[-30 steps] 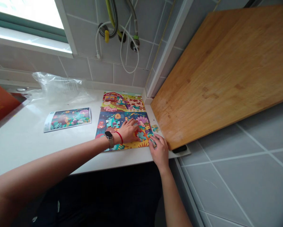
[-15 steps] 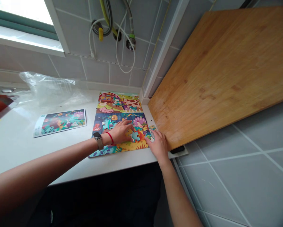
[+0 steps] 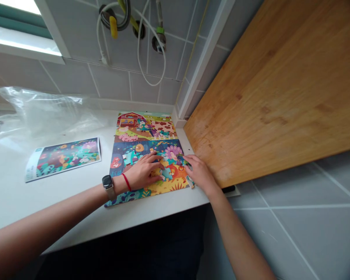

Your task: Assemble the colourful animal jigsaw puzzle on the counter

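Note:
A colourful jigsaw puzzle with farm and animal pictures lies on the white counter near the corner. My left hand rests flat on its lower middle, fingers spread; a watch and a red string are on that wrist. My right hand is at the puzzle's right edge, fingers bent and pinching a small puzzle piece against the puzzle surface.
A printed picture sheet lies left of the puzzle. A crumpled clear plastic bag sits at the back left. A large wooden board leans against the tiled wall on the right. Hoses and a white cable hang on the back wall.
My right hand has moved up from the puzzle's lower right corner to its right edge, where a loose piece lay. The camera has come closer and tilted. My left hand stays on the puzzle.

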A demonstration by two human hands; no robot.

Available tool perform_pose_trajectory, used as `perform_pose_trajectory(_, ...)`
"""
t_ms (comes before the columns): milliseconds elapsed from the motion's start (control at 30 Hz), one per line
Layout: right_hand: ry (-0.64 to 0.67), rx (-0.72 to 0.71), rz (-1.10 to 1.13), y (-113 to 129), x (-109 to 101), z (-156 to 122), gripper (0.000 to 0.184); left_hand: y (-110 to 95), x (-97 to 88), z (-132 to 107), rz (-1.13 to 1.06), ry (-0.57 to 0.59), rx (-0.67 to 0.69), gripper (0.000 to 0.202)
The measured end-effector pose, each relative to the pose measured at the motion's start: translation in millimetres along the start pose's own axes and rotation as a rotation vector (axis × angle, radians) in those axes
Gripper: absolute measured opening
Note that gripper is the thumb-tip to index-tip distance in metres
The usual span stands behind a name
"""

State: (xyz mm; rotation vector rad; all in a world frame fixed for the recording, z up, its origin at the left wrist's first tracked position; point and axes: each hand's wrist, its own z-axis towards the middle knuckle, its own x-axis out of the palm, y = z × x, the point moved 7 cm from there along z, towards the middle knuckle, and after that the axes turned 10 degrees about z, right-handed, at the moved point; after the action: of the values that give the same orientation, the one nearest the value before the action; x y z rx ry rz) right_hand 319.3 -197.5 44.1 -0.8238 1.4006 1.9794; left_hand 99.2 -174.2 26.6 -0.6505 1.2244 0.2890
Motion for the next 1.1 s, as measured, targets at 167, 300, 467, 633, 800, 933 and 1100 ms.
perform_pose_trajectory(167, 0.072, 0.007, -0.026, -9.3, 4.6, 16.6, 0.048, 0.5, -0.2, -8.2, -0.033, -0.078, 0.019, 0.026)
perform_pose_trajectory(300, 0.064, 0.034, -0.003, -12.1, 5.1, 16.5, 0.034, -2.5, -3.3, -11.7, -0.047, -0.126, 0.051, 0.017)
perform_pose_trajectory(467, 0.061, 0.041, 0.007, -5.4, 3.0, 11.3, 0.050, -10.6, -1.8, -12.8, -0.037, -0.076, 0.112, 0.017)
perform_pose_trajectory(633, 0.069, 0.036, -0.027, 14.7, 2.7, -6.8, 0.047, -19.1, 2.2, -16.5, -0.007, -0.043, 0.227, 0.022)
perform_pose_trajectory(800, 0.034, 0.023, -0.018, 50.0, 17.6, -37.5, 0.042, -19.3, 0.2, -17.2, -0.035, -0.077, 0.234, 0.018)
perform_pose_trajectory(933, -0.038, -0.012, 0.068, 64.3, 25.0, -54.0, 0.039, -17.7, -0.6, -18.0, -0.045, -0.113, 0.205, 0.032)
perform_pose_trajectory(1100, -0.159, -0.036, 0.100, 55.3, 8.3, -70.6, 0.041, -21.2, 0.7, -18.5, 0.004, -0.105, 0.243, 0.024)
